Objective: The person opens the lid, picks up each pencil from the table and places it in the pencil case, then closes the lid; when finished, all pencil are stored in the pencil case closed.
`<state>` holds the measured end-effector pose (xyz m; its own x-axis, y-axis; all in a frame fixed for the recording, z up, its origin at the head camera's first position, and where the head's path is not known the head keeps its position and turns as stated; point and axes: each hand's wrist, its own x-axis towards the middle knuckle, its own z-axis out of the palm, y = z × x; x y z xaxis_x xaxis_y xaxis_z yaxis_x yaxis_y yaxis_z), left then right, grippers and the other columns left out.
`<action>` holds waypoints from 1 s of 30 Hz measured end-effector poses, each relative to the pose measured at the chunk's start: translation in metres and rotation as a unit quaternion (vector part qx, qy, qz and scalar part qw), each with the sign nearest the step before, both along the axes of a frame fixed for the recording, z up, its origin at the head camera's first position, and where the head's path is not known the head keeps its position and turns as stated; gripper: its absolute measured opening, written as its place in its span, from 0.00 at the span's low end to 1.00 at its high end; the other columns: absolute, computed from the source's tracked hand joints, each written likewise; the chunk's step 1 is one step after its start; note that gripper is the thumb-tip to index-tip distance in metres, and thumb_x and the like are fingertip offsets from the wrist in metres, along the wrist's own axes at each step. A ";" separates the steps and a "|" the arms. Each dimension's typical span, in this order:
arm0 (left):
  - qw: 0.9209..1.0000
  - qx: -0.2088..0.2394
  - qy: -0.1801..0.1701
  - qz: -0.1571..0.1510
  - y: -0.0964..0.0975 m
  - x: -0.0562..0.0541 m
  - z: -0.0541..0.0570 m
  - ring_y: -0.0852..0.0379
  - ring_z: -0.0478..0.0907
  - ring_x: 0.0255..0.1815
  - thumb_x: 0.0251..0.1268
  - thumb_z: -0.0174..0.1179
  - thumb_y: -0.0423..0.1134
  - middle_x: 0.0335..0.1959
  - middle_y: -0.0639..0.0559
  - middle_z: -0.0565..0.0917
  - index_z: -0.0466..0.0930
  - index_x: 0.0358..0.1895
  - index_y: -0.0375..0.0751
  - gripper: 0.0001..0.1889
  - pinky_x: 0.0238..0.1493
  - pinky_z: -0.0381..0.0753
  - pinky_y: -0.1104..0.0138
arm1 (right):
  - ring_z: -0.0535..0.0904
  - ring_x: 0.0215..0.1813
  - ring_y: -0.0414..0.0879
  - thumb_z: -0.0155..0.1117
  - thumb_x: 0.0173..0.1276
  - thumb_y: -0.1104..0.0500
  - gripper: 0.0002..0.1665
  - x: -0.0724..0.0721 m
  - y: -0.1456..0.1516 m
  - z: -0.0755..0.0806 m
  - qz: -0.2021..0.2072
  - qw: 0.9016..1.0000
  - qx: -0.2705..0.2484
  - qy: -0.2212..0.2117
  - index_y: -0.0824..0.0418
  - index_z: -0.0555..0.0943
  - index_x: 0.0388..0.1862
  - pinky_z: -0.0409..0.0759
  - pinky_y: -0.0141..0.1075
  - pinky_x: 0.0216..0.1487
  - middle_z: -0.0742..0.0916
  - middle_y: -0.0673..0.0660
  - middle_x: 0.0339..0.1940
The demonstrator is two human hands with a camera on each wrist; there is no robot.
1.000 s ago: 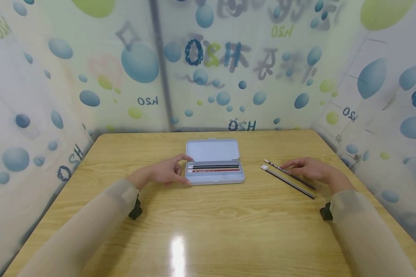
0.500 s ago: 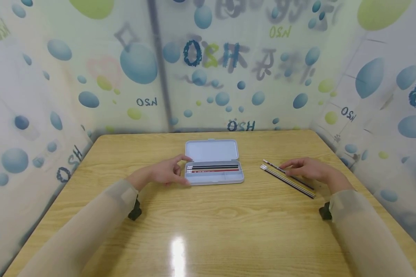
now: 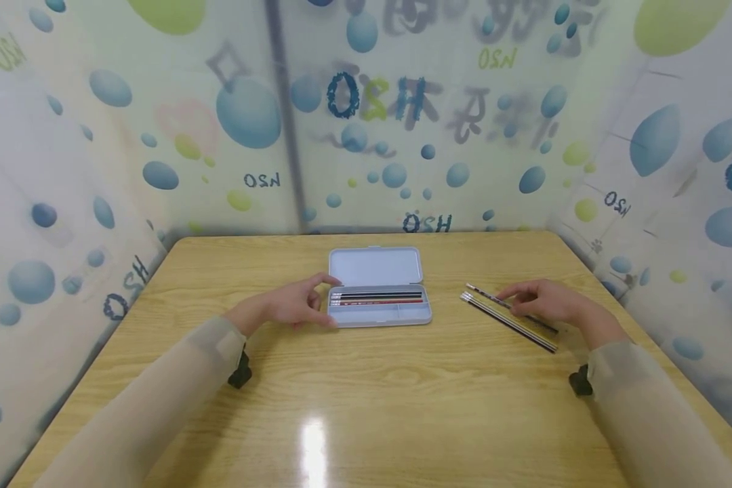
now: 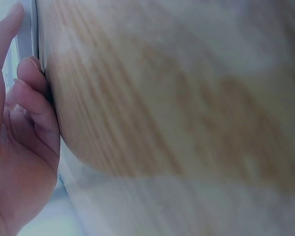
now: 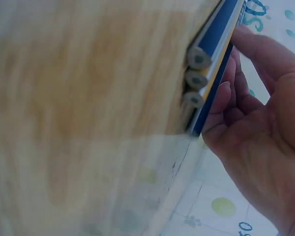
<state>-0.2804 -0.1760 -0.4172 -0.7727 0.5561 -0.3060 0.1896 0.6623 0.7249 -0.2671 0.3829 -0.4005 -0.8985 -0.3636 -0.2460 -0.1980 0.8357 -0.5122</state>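
left sleeve: pale, stretched in from seven o'clock over the wooden table; a small black device is worn under the wrist.
left hand: placed at the nine o'clock end of the pencil case; that end is gripped between thumb and forefinger, with the other fingers curled in.
case position: at twelve o'clock on the table, opened, its lid laid back toward twelve.
stored pencils: lined up in the long far compartment, eraser ends at nine o'clock; a red pencil is seen nearest.
loose pencils: laid past the case's three o'clock end, close together, slanted from ten to four; three blunt ends are shown in the right wrist view.
patterned pencil: held just at one o'clock of the loose ones; whether it is lifted cannot be told.
right hand: the patterned pencil is pinched between thumb and fingers.
right sleeve: stretched in from five o'clock.
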 end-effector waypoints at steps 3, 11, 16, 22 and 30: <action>1.000 0.004 -0.001 0.001 0.000 0.001 0.000 0.56 0.68 0.19 0.67 0.79 0.56 0.32 0.51 0.77 0.57 0.85 0.59 0.49 0.26 0.71 0.66 | 0.78 0.49 0.47 0.68 0.81 0.53 0.21 0.001 -0.001 0.001 -0.001 1.000 -0.001 0.012 0.51 0.87 0.69 0.78 0.42 0.52 0.91 0.53 0.53; 1.000 0.006 0.005 0.002 0.000 0.001 0.000 0.57 0.68 0.18 0.67 0.79 0.54 0.32 0.52 0.78 0.57 0.85 0.59 0.49 0.25 0.71 0.67 | 0.80 0.44 0.46 0.65 0.81 0.56 0.20 0.004 -0.007 0.003 -0.003 0.999 0.002 0.039 0.54 0.87 0.68 0.79 0.41 0.48 0.92 0.58 0.53; 1.000 0.007 0.005 -0.003 0.000 0.002 0.000 0.57 0.68 0.18 0.67 0.79 0.54 0.32 0.52 0.78 0.57 0.85 0.58 0.49 0.24 0.71 0.67 | 0.79 0.45 0.48 0.64 0.81 0.57 0.20 0.005 -0.009 0.004 -0.020 0.998 -0.010 0.051 0.60 0.87 0.67 0.79 0.40 0.46 0.91 0.60 0.52; 1.000 0.010 0.002 -0.004 0.001 0.002 0.000 0.57 0.68 0.18 0.67 0.79 0.55 0.32 0.52 0.78 0.57 0.85 0.58 0.49 0.24 0.71 0.67 | 0.85 0.49 0.49 0.62 0.85 0.56 0.21 0.005 -0.010 0.005 -0.029 0.995 -0.028 0.086 0.63 0.85 0.69 0.84 0.38 0.43 0.89 0.63 0.55; 1.000 0.008 0.001 -0.002 0.000 0.001 0.000 0.57 0.69 0.18 0.68 0.79 0.55 0.32 0.52 0.78 0.57 0.85 0.58 0.49 0.25 0.71 0.67 | 0.83 0.39 0.47 0.61 0.88 0.56 0.19 0.006 -0.024 0.015 0.006 0.992 -0.053 0.115 0.61 0.85 0.70 0.82 0.37 0.38 0.88 0.61 0.51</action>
